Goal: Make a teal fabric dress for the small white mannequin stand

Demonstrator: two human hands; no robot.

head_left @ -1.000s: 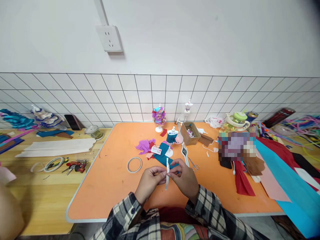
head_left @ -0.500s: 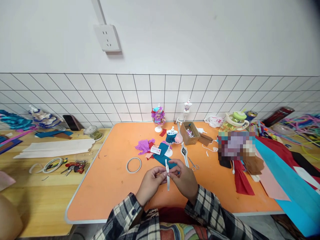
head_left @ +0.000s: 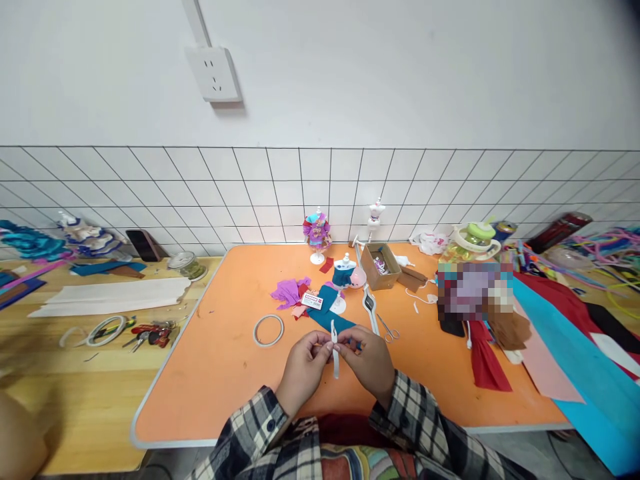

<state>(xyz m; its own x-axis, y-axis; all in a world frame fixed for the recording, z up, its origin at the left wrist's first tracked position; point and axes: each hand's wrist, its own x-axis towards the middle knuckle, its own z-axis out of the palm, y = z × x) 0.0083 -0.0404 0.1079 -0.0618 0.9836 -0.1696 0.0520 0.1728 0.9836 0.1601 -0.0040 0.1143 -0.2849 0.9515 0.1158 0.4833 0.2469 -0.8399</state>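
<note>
The light is bright (tiles [head_left: 575, 167] skewed toward the edges).

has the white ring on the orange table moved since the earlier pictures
No, no visible shift either way: the white ring keeps its place against the orange table.

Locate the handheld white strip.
Head view, lower centre: the white strip is pinched between the left hand and right hand, nearer the wearer than the teal cloth.

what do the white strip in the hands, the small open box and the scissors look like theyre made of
The white strip looks like matte paper or tape, being thin and flat; fabric is possible. The open box seems plain brown cardboard, with stiff flat sides. The scissors are probably metal, given their grey sheen.
</note>
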